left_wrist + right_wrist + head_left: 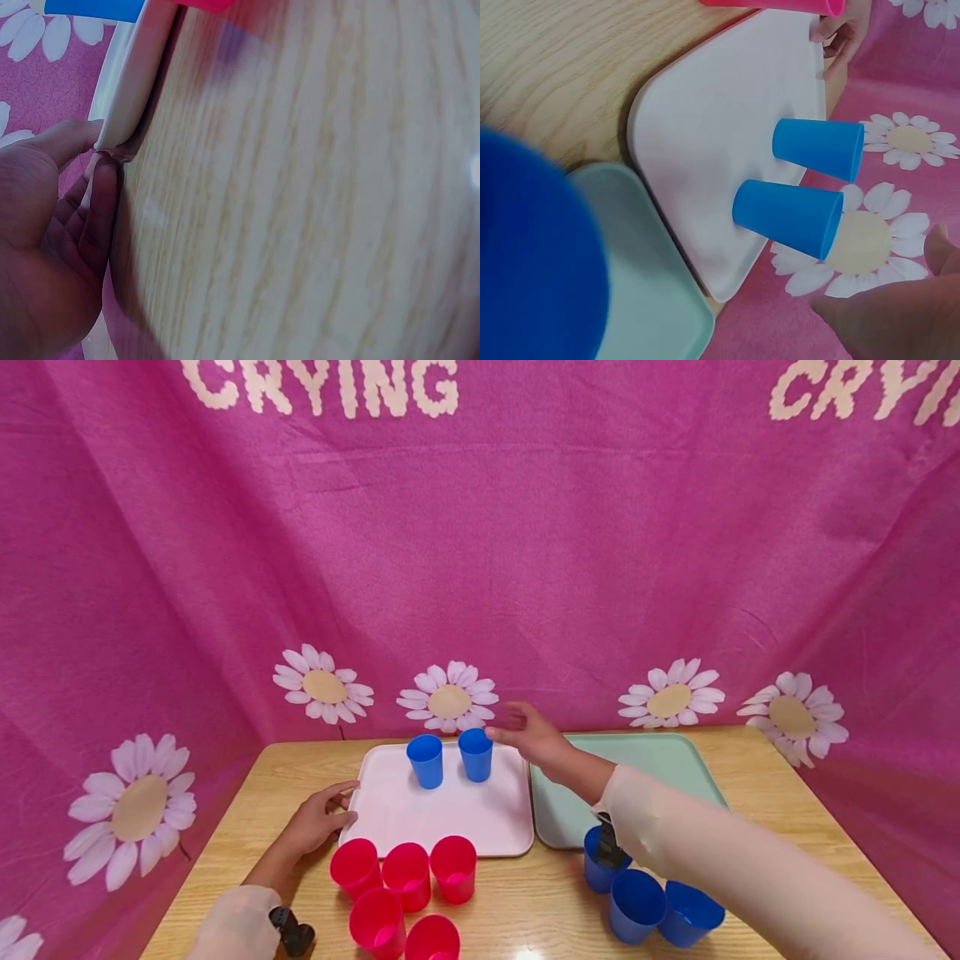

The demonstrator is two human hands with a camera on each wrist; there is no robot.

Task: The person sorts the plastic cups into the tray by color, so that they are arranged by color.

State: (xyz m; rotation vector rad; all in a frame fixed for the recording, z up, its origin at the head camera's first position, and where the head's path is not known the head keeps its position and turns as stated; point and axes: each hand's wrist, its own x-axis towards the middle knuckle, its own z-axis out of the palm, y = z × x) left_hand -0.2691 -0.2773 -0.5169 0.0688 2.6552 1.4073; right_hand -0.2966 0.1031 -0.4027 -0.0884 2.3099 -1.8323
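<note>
Two blue cups stand upright at the back of the pink tray [450, 818]: one on the left [425, 762], one on the right [476, 754]. My right hand [510, 727] hovers just right of the right cup with straight fingers, holding nothing. In the right wrist view both cups [817, 148] [787, 216] show on the pink tray [705, 150], with my right hand [915, 285] close by at the lower right. My left hand [341, 803] rests against the tray's left edge. In the left wrist view the left hand [90, 161] touches the tray rim [127, 82] with its thumb and a fingertip.
A green tray [652, 760] lies right of the pink one. Several red cups [405, 877] stand in front of the pink tray. Three blue cups [637, 906] stand at the front right under my right forearm. Pink flowered cloth hangs behind the wooden table [247, 810].
</note>
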